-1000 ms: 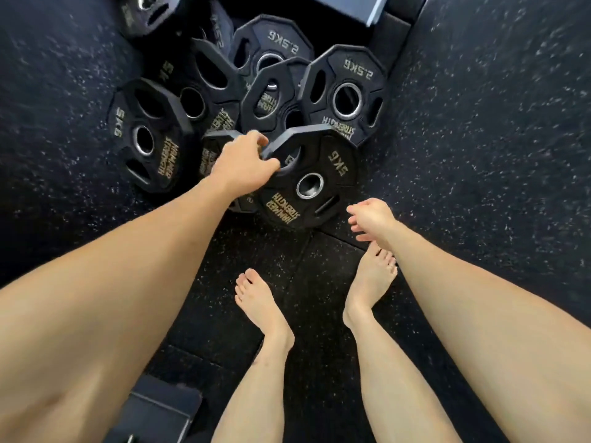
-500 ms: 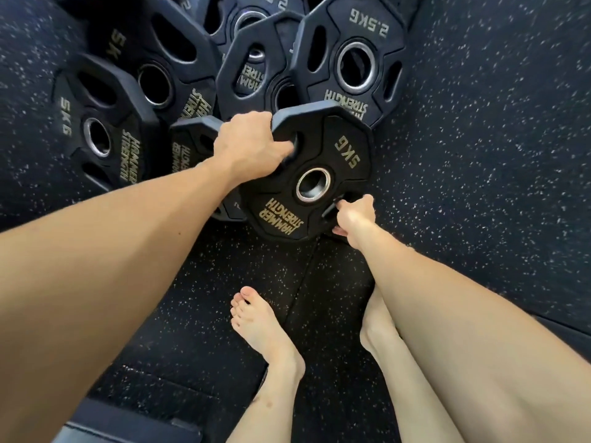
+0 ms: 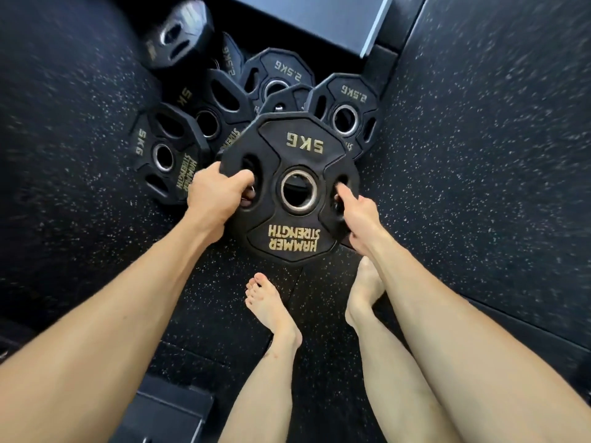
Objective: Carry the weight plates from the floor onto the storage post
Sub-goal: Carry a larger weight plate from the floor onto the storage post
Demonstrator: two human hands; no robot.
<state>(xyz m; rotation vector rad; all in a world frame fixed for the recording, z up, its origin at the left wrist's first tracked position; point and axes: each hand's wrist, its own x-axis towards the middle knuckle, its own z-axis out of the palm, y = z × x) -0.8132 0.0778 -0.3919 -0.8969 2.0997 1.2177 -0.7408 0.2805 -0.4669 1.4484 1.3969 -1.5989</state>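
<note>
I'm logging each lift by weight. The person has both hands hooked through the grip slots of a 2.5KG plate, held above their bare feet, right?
Not quite. The head view shows the held plate is marked 5KG, not 2.5KG. The rest stands: the left hand and right hand each hook a grip slot, above the bare feet.

Plate raised from the pile
The 5 kg plate (image 3: 289,190), formerly tilted on the floor, now faces up; right hand (image 3: 358,215) joins left hand (image 3: 214,195).

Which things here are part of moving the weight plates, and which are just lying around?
Part of the job: held 5 kg plate, left hand, right hand, plates on the floor.

Just there: bare feet, grey block, speckled floor mat.
</note>
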